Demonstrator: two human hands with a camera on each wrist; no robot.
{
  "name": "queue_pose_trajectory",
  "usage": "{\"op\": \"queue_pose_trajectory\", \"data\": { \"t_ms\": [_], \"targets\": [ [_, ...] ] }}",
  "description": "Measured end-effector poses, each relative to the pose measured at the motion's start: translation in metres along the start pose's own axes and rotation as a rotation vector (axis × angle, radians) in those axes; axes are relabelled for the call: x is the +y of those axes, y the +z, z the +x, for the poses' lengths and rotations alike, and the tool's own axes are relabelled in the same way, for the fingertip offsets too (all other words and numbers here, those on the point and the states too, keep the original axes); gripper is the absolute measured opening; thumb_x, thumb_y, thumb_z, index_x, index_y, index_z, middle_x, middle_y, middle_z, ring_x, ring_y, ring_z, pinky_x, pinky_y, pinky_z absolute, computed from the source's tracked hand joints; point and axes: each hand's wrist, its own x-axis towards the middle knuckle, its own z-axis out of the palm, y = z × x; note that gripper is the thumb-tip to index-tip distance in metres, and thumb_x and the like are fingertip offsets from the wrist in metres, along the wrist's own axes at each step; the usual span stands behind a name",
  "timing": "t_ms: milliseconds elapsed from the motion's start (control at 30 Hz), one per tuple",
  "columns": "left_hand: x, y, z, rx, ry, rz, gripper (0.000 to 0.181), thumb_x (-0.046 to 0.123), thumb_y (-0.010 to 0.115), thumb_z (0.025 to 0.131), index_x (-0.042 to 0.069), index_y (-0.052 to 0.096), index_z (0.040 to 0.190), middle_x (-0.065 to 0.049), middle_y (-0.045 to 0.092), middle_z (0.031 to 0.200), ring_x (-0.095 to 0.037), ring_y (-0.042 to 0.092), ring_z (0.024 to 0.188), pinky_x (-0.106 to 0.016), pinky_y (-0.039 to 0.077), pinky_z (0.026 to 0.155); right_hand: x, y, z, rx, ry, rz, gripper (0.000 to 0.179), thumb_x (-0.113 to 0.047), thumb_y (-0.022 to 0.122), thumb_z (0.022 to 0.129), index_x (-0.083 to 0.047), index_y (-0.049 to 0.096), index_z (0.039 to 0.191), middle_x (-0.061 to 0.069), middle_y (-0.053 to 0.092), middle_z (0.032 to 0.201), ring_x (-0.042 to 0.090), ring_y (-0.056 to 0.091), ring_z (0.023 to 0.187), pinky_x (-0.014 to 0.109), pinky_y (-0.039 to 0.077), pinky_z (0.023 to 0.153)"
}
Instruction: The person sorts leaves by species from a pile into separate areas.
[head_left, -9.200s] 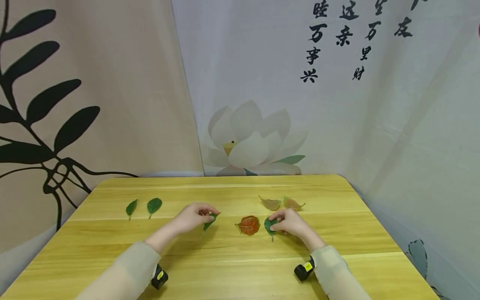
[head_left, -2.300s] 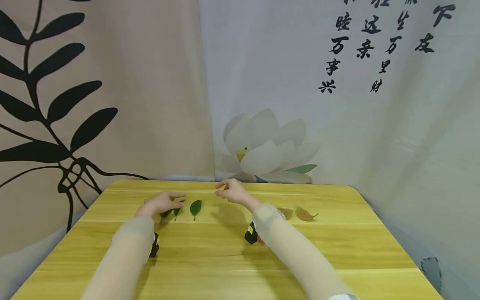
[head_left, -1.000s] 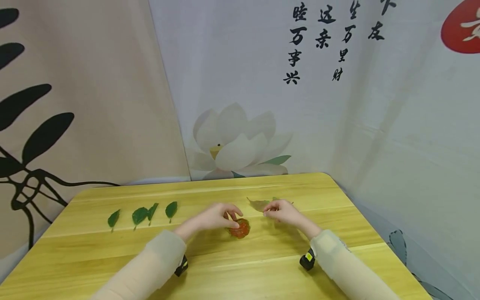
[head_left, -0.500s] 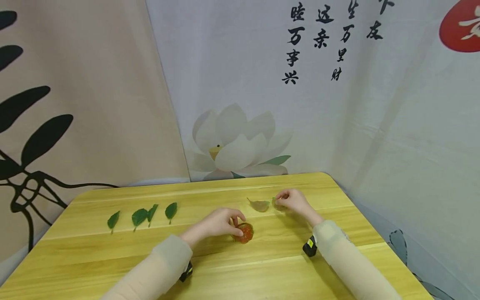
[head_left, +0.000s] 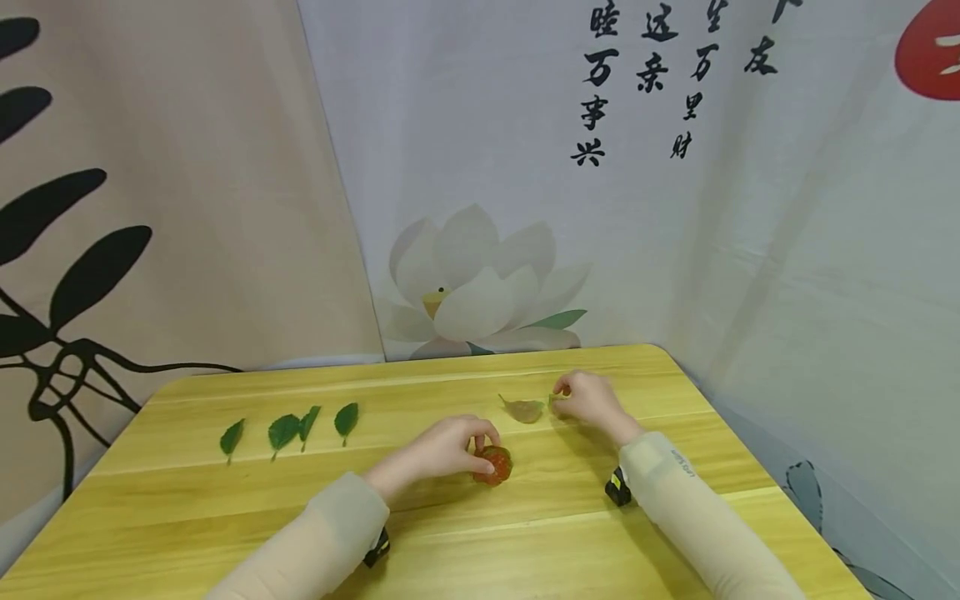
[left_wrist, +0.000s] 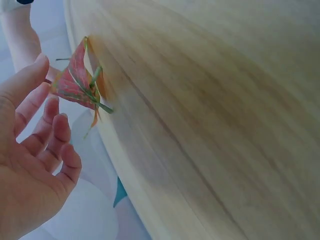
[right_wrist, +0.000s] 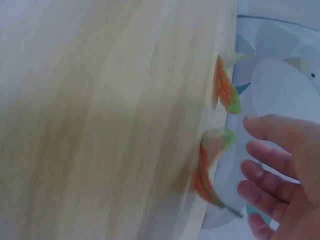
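1. Red leaf (head_left: pixel 500 463): one, near the middle of the table, at the left hand's fingertips; tilted in the left wrist view. Whether its lower edge meets the wood cannot be told.
2. Left hand (head_left: pixel 447 448): thumb and forefinger narrow, pinching the red leaf by its margin; other fingers loosely bent. Handling note: a light pinch should suit, as the leaf looks thin and likely to crease; any lift is best kept level.
3. Right pale leaf (right_wrist: pixel 204 170): one, curled, orange and green in the right wrist view, just beside the right fingertips; stalk pointing away from its neighbour.
4. Right hand (head_left: pixel 591 398): fingers parted and gently bent, gripping nothing in the right wrist view. Handling note: the raised, curled edge probably offers the easiest hold; pressing from above could flatten or crack it.
5. Left pale leaf (head_left: pixel 527 411): one, lying near item 3, untouched. Handling note: the right fingertips would do well to stay clear of it.
6. Green leaves (head_left: pixel 346 419): four, in a loose row on the left, well apart from both hands; the middle two very close together.
7. Table (head_left: pixel 480 542): one, yellow wood grain, beneath all leaves.
8. Backdrop (head_left: pixel 480 125): pale cloth, printed flower and characters.
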Motion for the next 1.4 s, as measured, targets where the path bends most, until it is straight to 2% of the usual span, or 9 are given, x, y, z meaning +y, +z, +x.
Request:
{"op": "queue_pose_trajectory", "data": {
  "t_ms": [100, 167, 367, 500, 600, 800, 1100, 1267, 1400],
  "targets": [
    [0.002, 0.001, 0.001, -0.001, -0.005, 0.017, 0.028, 0.026, 0.079, 0.083, 0.018, 0.068, 0.107, 0.006, 0.056, 0.083, -0.006, 0.044, 0.063, -0.025, 0.041, 0.06, -0.003, 0.003, 0.001, -0.033, -0.035, -0.017, 0.018, -0.017, 0.074, 0.081, -0.006, 0.072, 0.096, 0.003, 0.063, 0.087, 0.019, 0.058, 0.078, 0.04, 0.049, 0.072],
    [0.004, 0.002, 0.002, -0.001, -0.015, 0.036, 0.028, 0.027, 0.079, 0.083, 0.018, 0.068, 0.107, 0.006, 0.056, 0.084, -0.007, 0.046, 0.065, -0.026, 0.041, 0.061, -0.004, 0.005, 0.0, -0.052, -0.027, 0.003, 0.02, -0.015, 0.076, 0.08, -0.004, 0.071, 0.096, 0.004, 0.062, 0.086, 0.019, 0.057, 0.075, 0.039, 0.049, 0.07],
    [0.006, 0.005, 0.003, -0.014, -0.049, 0.08, 0.033, 0.032, 0.08, 0.081, 0.02, 0.068, 0.109, 0.008, 0.057, 0.088, -0.008, 0.052, 0.075, -0.026, 0.044, 0.066, 0.002, 0.012, 0.0, -0.075, 0.046, 0.071, 0.029, -0.018, 0.079, 0.078, -0.002, 0.067, 0.098, 0.005, 0.063, 0.088, 0.02, 0.057, 0.077, 0.039, 0.049, 0.072],
    [0.008, 0.006, 0.002, -0.01, -0.052, 0.089, 0.035, 0.034, 0.079, 0.082, 0.02, 0.068, 0.112, 0.008, 0.057, 0.088, -0.007, 0.05, 0.07, -0.026, 0.043, 0.063, 0.009, 0.016, 0.001, -0.077, 0.076, 0.104, 0.032, -0.022, 0.082, 0.076, -0.003, 0.065, 0.097, 0.005, 0.064, 0.088, 0.02, 0.058, 0.078, 0.039, 0.05, 0.073],
    [0.01, 0.005, 0.004, 0.02, -0.052, 0.092, 0.03, 0.035, 0.076, 0.085, 0.019, 0.068, 0.109, 0.008, 0.056, 0.084, -0.007, 0.049, 0.066, -0.026, 0.043, 0.06, 0.012, 0.017, 0.001, -0.069, 0.095, 0.118, 0.032, -0.023, 0.083, 0.075, -0.004, 0.065, 0.093, 0.004, 0.064, 0.087, 0.019, 0.058, 0.077, 0.038, 0.05, 0.073],
    [0.014, 0.004, 0.012, 0.074, -0.106, 0.073, 0.024, 0.034, 0.07, 0.09, 0.014, 0.071, 0.103, 0.01, 0.055, 0.072, -0.007, 0.046, 0.057, -0.027, 0.041, 0.054, 0.013, 0.015, -0.001, -0.063, 0.139, 0.149, 0.03, -0.025, 0.083, 0.077, -0.005, 0.062, 0.087, 0.004, 0.061, 0.081, 0.019, 0.052, 0.069, 0.036, 0.046, 0.067],
    [0.008, 0.008, 0.018, 0.066, -0.134, 0.07, 0.021, 0.031, 0.076, 0.085, 0.013, 0.072, 0.096, 0.01, 0.057, 0.069, -0.007, 0.05, 0.06, -0.028, 0.043, 0.06, 0.013, 0.02, 0.001, -0.075, 0.175, 0.153, 0.027, -0.025, 0.081, 0.079, -0.007, 0.062, 0.086, 0.002, 0.061, 0.082, 0.018, 0.052, 0.069, 0.035, 0.046, 0.066],
    [0.011, 0.009, 0.014, 0.066, -0.087, 0.089, 0.024, 0.032, 0.074, 0.087, 0.014, 0.071, 0.103, 0.01, 0.055, 0.073, -0.007, 0.046, 0.058, -0.026, 0.04, 0.056, 0.013, 0.019, 0.0, -0.081, 0.18, 0.162, 0.027, -0.025, 0.081, 0.078, -0.007, 0.063, 0.087, 0.002, 0.061, 0.082, 0.018, 0.052, 0.069, 0.034, 0.046, 0.065],
    [0.022, 0.008, 0.009, 0.033, 0.003, 0.2, 0.022, 0.032, 0.074, 0.087, 0.02, 0.071, 0.105, 0.012, 0.052, 0.076, -0.005, 0.045, 0.061, -0.023, 0.039, 0.054, 0.016, 0.017, 0.0, -0.084, 0.177, 0.164, 0.026, -0.025, 0.08, 0.079, -0.007, 0.063, 0.087, 0.003, 0.061, 0.081, 0.018, 0.052, 0.068, 0.033, 0.044, 0.062]
  ]
}}
